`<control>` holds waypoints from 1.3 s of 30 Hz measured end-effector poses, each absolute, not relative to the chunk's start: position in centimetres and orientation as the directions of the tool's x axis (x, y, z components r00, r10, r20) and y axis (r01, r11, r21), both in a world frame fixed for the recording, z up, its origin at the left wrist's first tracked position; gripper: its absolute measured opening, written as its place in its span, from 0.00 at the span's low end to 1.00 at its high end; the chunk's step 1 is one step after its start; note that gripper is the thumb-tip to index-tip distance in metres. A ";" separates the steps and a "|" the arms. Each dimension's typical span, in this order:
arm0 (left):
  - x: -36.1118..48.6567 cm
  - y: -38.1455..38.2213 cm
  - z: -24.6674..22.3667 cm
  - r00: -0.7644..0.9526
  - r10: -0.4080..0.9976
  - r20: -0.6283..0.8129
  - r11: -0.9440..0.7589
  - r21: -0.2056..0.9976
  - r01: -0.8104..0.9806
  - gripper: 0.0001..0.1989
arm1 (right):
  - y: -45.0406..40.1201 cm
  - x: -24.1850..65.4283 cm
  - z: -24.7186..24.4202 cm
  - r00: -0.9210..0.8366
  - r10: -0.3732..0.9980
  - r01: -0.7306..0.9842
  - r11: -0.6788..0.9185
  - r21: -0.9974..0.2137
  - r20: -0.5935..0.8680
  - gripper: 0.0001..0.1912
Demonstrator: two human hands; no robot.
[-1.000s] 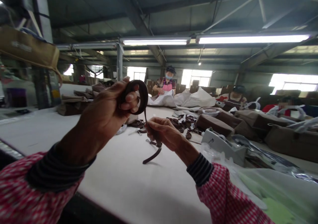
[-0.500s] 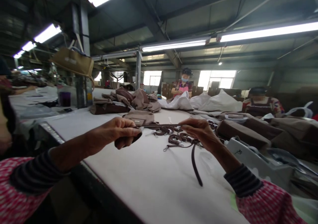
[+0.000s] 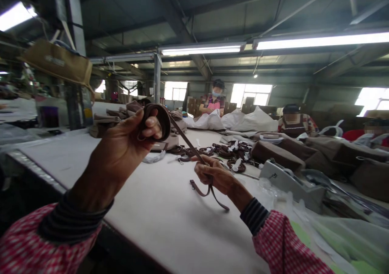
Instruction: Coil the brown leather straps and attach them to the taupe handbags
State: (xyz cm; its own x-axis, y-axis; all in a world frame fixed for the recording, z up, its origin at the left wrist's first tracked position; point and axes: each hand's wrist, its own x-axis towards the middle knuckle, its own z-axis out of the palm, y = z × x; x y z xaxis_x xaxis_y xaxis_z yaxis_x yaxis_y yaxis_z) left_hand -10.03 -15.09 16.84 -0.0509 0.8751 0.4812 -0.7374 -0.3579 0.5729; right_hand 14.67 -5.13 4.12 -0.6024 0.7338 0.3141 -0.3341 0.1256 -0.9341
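A brown strap (image 3: 186,138) runs between my two hands above the white table. Coiled in a loop, one part of it is gripped by my left hand (image 3: 127,140), whose fingers pass through the coil. Lower and to the right, my right hand (image 3: 217,173) pinches the straight length of the strap. Its loose ends dangle below the right hand, one showing a small metal piece. Behind the hands lies a heap of coiled brown straps (image 3: 240,152) with metal clips and white wrappings.
Brown bags (image 3: 273,154) are piled at the right, behind a grey device (image 3: 288,181). Clear plastic sheeting (image 3: 349,229) lies at the right front. More bags (image 3: 105,124) are heaped at the back left, near a post with a hanging tan bag (image 3: 57,61). Co-workers sit or stand beyond the table (image 3: 170,225).
My left hand has risen and turned, now showing the strap coiled around its fingers. The right hand has moved lower and left, so the strap slants. The view has swung to the right.
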 end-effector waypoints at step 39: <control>-12.0 -9.0 10.9 0.073 0.773 0.630 -0.631 0.752 0.190 0.15 | -11.7 15.1 2.4 -0.703 0.707 -0.240 -0.140 -0.961 0.073 0.25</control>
State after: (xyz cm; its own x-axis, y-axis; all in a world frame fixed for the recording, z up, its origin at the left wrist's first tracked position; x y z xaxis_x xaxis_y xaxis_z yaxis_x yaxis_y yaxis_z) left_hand -12.04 -9.02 10.86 0.0733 0.7732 0.6299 0.1900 -0.6309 0.7523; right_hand 15.11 -11.66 2.35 -0.7032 0.7073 0.0727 -0.2403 -0.1402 -0.9605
